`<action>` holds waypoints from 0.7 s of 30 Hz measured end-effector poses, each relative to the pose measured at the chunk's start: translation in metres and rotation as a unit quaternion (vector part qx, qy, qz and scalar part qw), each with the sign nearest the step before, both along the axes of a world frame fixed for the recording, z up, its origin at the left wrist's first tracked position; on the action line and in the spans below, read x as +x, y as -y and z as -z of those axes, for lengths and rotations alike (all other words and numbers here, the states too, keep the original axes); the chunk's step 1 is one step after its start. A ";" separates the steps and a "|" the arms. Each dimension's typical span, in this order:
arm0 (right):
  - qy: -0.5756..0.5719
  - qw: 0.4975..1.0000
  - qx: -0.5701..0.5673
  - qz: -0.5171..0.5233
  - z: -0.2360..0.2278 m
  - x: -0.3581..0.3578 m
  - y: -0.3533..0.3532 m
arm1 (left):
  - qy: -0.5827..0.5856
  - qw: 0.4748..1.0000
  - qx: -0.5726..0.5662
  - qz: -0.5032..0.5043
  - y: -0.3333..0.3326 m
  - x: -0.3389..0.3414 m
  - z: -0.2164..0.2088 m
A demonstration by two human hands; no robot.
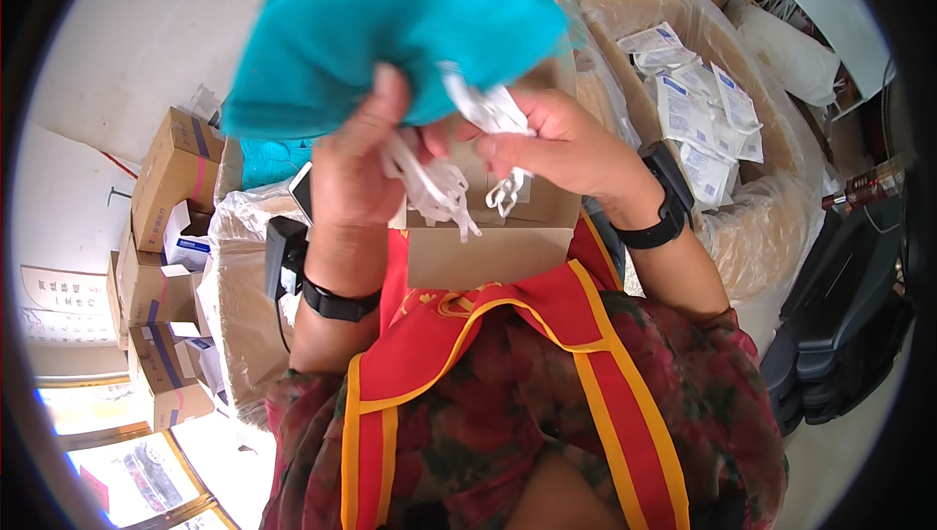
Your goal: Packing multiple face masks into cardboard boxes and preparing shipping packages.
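A large teal, finely ribbed cloth-like bundle (390, 32) is raised in front of me and slightly blurred. My left hand (356, 164) is closed on its lower edge, thumb against the teal surface. Thin white straps (434, 188) dangle below that hand. On the other side, my right hand (561, 140) pinches a bunch of white strips (483, 105) against the bundle, and a loop of them hangs under the fingers. Both wrists wear black bands. Beneath the hands stands an open cardboard box (488, 255), its inside partly hidden by them.
At right, a plastic-lined carton (747, 247) holds several white printed packets (698, 105). On the left stand another plastic-lined carton (244, 305) with teal material (273, 161) and stacked brown boxes (171, 183). A black chair (839, 305) is at far right.
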State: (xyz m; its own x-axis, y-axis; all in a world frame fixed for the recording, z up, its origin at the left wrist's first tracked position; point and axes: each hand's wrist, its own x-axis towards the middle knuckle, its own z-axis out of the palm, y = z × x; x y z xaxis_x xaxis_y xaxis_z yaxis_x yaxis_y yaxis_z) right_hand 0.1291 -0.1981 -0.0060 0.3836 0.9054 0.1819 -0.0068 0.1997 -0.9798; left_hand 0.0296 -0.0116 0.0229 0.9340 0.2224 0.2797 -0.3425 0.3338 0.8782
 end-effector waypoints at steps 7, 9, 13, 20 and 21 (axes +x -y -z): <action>0.034 0.995 -0.098 0.008 0.011 -0.005 0.015 | 0.083 0.985 -0.139 0.065 -0.028 -0.005 0.012; -0.001 0.995 -0.099 -0.028 0.025 -0.008 0.009 | 0.115 0.963 -0.206 0.132 -0.021 -0.004 0.019; -0.022 0.990 -0.118 -0.080 0.040 -0.016 -0.007 | 0.179 0.899 -0.279 0.288 -0.013 -0.004 0.027; 0.261 0.945 -0.189 -0.060 -0.005 0.012 0.005 | 0.171 0.975 -0.015 0.140 -0.072 -0.031 0.078; 0.363 0.925 -0.100 -0.039 -0.008 0.015 0.007 | 0.148 0.977 0.061 0.140 -0.070 -0.034 0.068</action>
State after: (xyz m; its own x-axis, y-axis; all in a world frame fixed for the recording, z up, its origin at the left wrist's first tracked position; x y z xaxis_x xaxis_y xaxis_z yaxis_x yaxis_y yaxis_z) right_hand 0.1445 -0.2051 0.0015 0.1579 0.9688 0.1910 0.6620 0.0397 -0.7485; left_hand -0.0040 0.0588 -0.0448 0.8271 -0.0827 0.5559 -0.4984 0.3493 0.7935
